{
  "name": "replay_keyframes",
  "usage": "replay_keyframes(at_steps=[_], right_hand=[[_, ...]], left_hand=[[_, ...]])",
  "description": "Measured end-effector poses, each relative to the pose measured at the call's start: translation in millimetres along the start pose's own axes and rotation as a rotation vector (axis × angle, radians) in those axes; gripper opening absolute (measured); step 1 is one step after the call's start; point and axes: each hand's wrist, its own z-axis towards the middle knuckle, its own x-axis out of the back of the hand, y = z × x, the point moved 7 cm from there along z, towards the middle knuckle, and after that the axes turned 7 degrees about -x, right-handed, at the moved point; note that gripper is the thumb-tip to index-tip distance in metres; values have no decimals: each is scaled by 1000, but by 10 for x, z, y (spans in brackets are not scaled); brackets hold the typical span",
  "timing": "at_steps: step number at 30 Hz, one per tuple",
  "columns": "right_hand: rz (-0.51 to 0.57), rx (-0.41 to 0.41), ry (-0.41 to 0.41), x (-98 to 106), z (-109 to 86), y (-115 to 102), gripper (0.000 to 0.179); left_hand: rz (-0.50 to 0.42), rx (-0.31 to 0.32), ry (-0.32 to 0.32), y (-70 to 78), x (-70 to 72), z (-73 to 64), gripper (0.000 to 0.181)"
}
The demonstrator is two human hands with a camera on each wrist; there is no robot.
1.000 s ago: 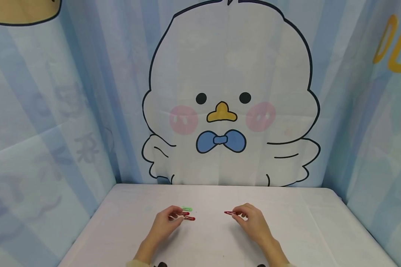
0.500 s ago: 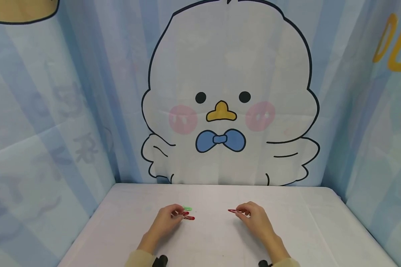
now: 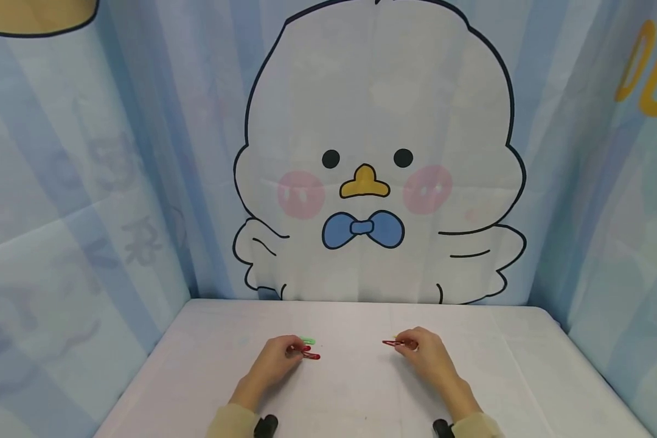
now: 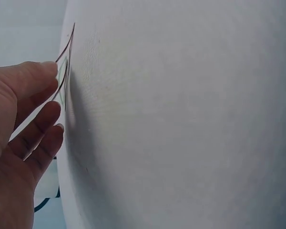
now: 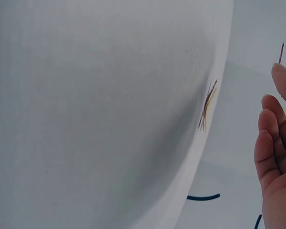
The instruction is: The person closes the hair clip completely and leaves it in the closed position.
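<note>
My left hand has its thumb and fingers curled round the near ends of two red hair clips, low over the table. A light green hair clip shows just beyond them. In the left wrist view a red clip slants out from the fingertips. My right hand pinches a red hair clip between thumb and fingertips, its tip pointing left. Its fingers partly hide something yellow. Several thin clips, dark red and yellow, overlap at the table's edge in the right wrist view.
A white table reaches back to a light blue curtain printed with a white cartoon bird. Similar curtains flank both sides. Dark wrist devices sit by the beige sleeves.
My right hand has moved right and slightly away, carrying its red clip away from the left hand. A bit of yellow now shows behind its fingers. My left hand has barely moved.
</note>
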Motion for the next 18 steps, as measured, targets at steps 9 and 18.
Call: replay_keyframes(at_steps=[9,18], right_hand=[[-38,-37,-56,61,80,155,14],[-101,-129,-143,13,121,364,13]], left_hand=[[37,-56,4,50,-4,18,13],[36,-18,-33,49,-29,35,11]])
